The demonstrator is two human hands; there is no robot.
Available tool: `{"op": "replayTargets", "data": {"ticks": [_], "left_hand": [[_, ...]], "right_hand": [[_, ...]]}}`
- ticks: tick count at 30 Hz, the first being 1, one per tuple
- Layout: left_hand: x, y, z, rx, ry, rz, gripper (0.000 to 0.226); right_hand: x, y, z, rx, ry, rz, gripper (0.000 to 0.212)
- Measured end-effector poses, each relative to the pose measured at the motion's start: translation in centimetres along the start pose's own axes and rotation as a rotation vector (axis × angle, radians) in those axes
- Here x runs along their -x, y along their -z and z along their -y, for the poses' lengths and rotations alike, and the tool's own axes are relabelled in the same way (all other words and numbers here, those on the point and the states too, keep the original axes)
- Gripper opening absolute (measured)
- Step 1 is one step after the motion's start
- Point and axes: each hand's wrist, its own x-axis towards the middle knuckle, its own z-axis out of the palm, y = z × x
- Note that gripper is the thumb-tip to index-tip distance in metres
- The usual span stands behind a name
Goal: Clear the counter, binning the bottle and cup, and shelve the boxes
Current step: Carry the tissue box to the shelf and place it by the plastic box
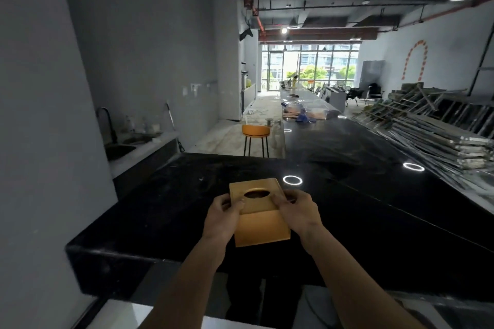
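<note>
A tan wooden tissue box [260, 224] with an oval opening in its top stands near the front edge of the glossy black counter [361, 208]. My left hand [223, 215] grips its left side, thumb on the lid. On the box's right side my right hand [296, 211] holds the lid's edge. Both hands close on the box. No bottle or cup shows near me.
A grey wall stands at the left, with a sink and black tap [107, 125] beyond it. An orange stool [255, 139] stands behind the counter. Stacked metal frames [433, 128] lie along the right. Clutter [304, 112] sits far down the counter.
</note>
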Motion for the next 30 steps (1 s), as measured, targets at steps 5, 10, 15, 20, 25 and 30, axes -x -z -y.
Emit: {"op": "replayTargets", "data": {"ticks": [5, 10, 15, 20, 25, 30], "left_hand": [[2.7, 9.4, 0.8, 0.037, -0.015, -0.149, 0.047], [8.1, 22.0, 2.9, 0.099, -0.025, -0.339, 0.042], [16.7, 36.3, 6.7, 0.166, -0.02, -0.552, 0.038], [29.3, 50.5, 12.1, 0.231, 0.012, -0.791, 0.031], [43.4, 62.5, 17.7, 0.233, 0.059, -1.009, 0.035], [55.6, 70.6, 22.1, 0.199, 0.095, -1.234, 0.034]], "right_hand": [[4.4, -7.0, 4.8, 0.032, 0.081, 0.098, 0.041], [12.3, -15.8, 10.2, 0.031, 0.186, 0.262, 0.039], [24.4, -25.8, 15.4, 0.029, 0.298, 0.461, 0.033], [39.9, -36.2, 19.2, 0.041, 0.392, 0.696, 0.031], [56.8, -44.8, 21.4, 0.013, 0.479, 0.893, 0.029], [71.2, -51.3, 22.2, -0.03, 0.545, 1.155, 0.033]]}}
